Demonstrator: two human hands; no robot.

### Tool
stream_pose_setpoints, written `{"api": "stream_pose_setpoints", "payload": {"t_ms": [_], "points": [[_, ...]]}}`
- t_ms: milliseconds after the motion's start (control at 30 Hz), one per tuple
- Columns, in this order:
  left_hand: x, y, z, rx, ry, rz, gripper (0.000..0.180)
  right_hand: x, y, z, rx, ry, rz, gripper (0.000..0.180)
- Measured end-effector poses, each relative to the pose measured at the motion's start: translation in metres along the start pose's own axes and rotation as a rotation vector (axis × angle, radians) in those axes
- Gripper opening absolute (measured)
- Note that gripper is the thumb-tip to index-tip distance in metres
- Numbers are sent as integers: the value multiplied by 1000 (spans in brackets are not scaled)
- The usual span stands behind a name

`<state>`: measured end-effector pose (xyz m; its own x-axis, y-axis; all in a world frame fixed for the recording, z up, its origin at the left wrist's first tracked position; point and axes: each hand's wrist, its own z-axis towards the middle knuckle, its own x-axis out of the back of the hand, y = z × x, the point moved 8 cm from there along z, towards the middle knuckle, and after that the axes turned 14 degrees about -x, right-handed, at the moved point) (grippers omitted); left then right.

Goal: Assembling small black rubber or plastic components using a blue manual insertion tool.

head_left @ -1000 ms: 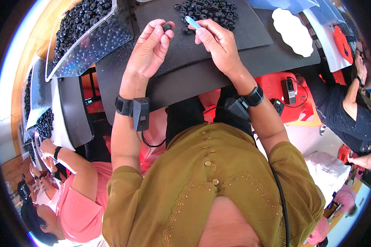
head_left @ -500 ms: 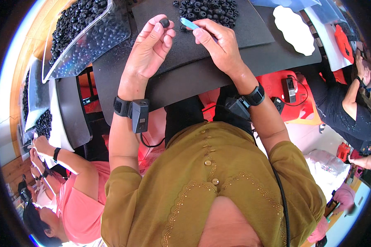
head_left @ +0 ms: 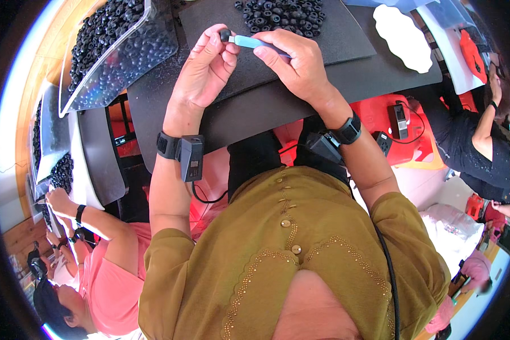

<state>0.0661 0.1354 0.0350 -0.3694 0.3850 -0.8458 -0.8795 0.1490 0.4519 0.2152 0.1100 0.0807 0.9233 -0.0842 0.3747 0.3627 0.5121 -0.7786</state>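
pinching a small black ring (head_left: pixel 225 35) between thumb and fingertips, the left hand (head_left: pixel 205 68) is meeting the tip of a pale blue stick (head_left: pixel 254 42), which the right hand (head_left: pixel 296 65) is gripping closed, long axis lying left-right over the black mat (head_left: pixel 345 39).

Pile of black rings (head_left: pixel 283 12) cut by top edge; light-blue tool (head_left: pixel 254 42) rear hidden under right hand (head_left: pixel 297 62).
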Motion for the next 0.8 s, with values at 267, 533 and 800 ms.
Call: {"api": "stream_pose_setpoints", "payload": {"t_ms": [267,533,800], "points": [[7,-3,0,27,54,-15,25,9,0,1,12,102,-19,24],[5,-7,0,-25,-49,198,6,-5,-22,-3,93,-15,-86,40],[7,-8,-1,6,2,241,13,-2,-20,-5,138,36,-91,41]]}}
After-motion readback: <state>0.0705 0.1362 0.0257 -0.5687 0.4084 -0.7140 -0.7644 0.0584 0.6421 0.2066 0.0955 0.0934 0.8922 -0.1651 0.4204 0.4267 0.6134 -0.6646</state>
